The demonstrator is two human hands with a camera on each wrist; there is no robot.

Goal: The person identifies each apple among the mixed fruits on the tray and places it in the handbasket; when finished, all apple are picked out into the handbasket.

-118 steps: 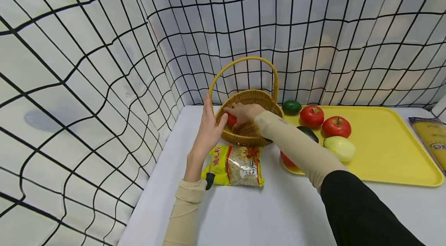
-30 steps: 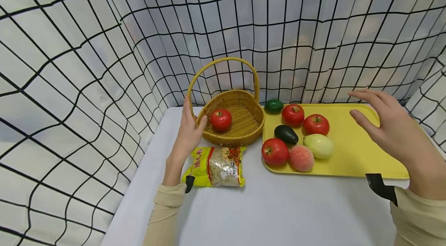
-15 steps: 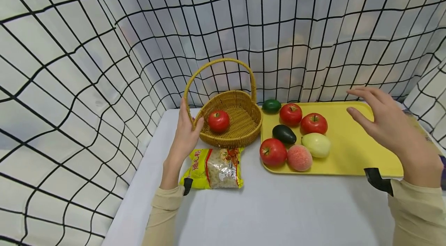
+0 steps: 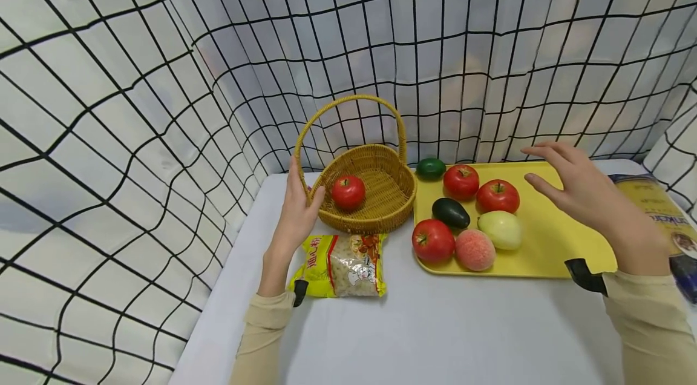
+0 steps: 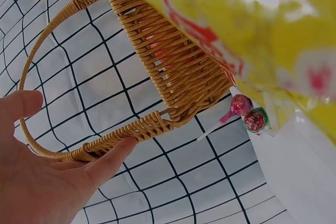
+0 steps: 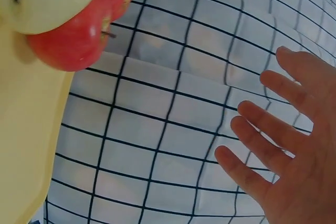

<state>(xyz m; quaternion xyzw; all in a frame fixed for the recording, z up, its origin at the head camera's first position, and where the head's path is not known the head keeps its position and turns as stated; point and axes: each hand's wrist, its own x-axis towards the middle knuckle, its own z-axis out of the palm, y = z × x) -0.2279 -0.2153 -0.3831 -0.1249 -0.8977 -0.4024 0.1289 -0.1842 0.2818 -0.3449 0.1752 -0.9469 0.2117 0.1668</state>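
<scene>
Left hand (image 4: 296,214): fingers straight, touching basket (image 4: 373,225) (apple (image 4: 348,192) inside) | right hand (image 4: 588,194): spread wide near tray (image 4: 547,246)

Yellow bag (image 4: 344,266): red Chinese characters, apparently 通心粉.
Package at far right (image 4: 653,198): lettering that seems to read "ankara"; its smaller print is illegible.

The head view is bright and even, with soft light that leaves only faint shadows on the white bench (image 4: 435,336). Small highlights dot the red apple (image 4: 348,193) and the dark avocado (image 4: 451,213), and the plastic packet (image 4: 354,270) carries glare. Toward the left edge the netting (image 4: 166,0) looks stretched. Both wrist views are dimmer and greyer; in the left one the packet sits close to the lens, blurred, with white glare across its yellow film.
</scene>
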